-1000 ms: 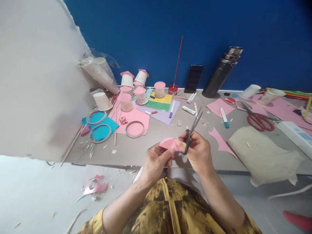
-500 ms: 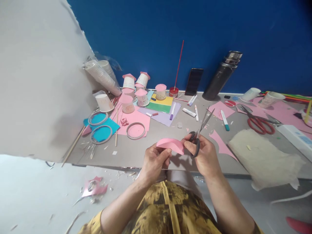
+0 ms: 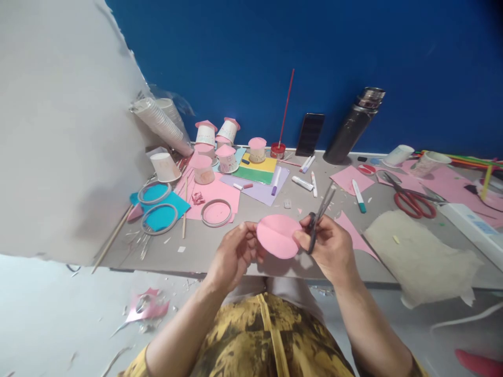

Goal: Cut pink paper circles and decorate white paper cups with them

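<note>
A pink paper disc [image 3: 278, 235] with a crease down its middle is held up flat toward me over the near edge of the grey table [image 3: 236, 230]. My left hand [image 3: 234, 254] pinches its left edge. My right hand [image 3: 329, 247] pinches its right edge and also grips small black scissors [image 3: 319, 217], whose blades point up and away to the right.
Paper cups with pink lids [image 3: 218, 149], tape rings [image 3: 215, 212], coloured sheets, markers [image 3: 357, 195], red scissors [image 3: 412, 198], a phone [image 3: 310, 134] and a dark flask [image 3: 351, 128] lie on the table. A white cloth [image 3: 420, 251] is at right. A grey wall [image 3: 58, 131] stands at left.
The folded pink paper has been opened into a flat disc facing me. My right hand shifted the scissors aside while both hands spread the paper.
</note>
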{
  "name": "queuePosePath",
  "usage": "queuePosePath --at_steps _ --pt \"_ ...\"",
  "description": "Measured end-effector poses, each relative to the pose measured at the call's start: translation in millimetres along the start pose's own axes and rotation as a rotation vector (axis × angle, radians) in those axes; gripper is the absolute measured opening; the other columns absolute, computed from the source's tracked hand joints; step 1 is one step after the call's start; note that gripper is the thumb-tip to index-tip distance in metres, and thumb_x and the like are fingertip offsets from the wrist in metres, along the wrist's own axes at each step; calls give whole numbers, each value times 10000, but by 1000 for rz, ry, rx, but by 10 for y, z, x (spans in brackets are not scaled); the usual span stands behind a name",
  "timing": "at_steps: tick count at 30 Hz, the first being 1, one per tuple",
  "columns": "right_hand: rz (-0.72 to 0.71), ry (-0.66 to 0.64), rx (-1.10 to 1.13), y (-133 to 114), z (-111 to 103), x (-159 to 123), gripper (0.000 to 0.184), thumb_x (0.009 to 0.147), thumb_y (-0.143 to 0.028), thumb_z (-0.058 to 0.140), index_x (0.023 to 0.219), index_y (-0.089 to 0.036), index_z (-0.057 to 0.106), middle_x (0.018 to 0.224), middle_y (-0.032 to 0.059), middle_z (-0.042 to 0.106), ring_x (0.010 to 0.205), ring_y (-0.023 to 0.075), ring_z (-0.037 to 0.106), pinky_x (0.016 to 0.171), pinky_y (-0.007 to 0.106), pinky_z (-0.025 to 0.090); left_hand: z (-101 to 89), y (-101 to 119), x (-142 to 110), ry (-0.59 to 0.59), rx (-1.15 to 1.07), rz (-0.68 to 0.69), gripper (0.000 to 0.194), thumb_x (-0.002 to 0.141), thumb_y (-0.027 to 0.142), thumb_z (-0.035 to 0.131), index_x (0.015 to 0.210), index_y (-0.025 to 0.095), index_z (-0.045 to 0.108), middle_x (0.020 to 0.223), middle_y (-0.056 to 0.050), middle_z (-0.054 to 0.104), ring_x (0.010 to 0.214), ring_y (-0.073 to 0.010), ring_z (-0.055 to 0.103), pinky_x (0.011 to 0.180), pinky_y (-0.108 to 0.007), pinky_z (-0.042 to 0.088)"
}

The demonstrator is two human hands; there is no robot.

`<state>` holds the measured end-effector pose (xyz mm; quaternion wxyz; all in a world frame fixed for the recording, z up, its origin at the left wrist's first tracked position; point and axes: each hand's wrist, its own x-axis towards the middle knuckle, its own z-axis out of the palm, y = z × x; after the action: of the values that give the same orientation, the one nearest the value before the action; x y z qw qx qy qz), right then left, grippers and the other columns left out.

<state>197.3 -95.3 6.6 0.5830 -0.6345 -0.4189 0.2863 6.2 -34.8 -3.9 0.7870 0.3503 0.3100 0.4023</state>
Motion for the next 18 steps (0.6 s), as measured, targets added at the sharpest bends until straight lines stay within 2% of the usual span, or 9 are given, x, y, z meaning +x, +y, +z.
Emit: queuePosePath --at_steps 2,4,7,10,13,15,18 --pt "6 81 30 -13 39 3 264 692 -341 847 862 -198 703 726 -3 708 625 146 640 560 227 519 14 -36 -39 -60 56 41 452 810 592 725 946 162 715 755 -32 651 622 -153 604 536 -254 502" --pt "3 149 43 -16 106 -15 265 686 -342 844 848 -196 694 717 -7 702 620 143 638 557 222 514 81 -91 -89 -87 176 85 434 803 530 765 1028 161 724 877 -64 704 694 -156 620 592 -247 508" --pt "-1 217 34 2 220 -73 246 696 -332 824 847 -193 688 723 -7 700 633 142 640 598 230 529 223 -145 -132 -17 308 128 439 782 438 802 1118 166 727 1009 -89 752 827 -181 646 721 -256 520" --pt "46 190 52 17 284 -123 250 692 -339 817 840 -187 686 708 1 698 623 151 642 588 240 533 294 -114 -114 103 368 136 331 794 379 755 1037 154 753 941 -74 768 817 -194 650 738 -270 512" --pt "118 97 75 -9 271 -121 277 669 -348 830 844 -184 692 688 7 692 600 157 634 542 240 523 238 -10 -69 178 495 171 224 783 327 699 900 146 760 805 -44 735 734 -184 610 668 -264 478" --pt "130 69 68 -40 238 -94 304 640 -338 851 855 -185 701 679 2 683 593 153 620 532 235 517 165 70 -43 182 609 185 162 760 300 690 799 150 736 716 -22 682 681 -166 562 615 -251 434" --pt "103 43 46 -58 207 -55 329 602 -317 878 849 -186 705 657 -15 658 584 137 581 530 224 500 85 156 -14 102 666 167 154 736 303 696 746 151 717 679 -16 641 654 -153 529 589 -245 405"
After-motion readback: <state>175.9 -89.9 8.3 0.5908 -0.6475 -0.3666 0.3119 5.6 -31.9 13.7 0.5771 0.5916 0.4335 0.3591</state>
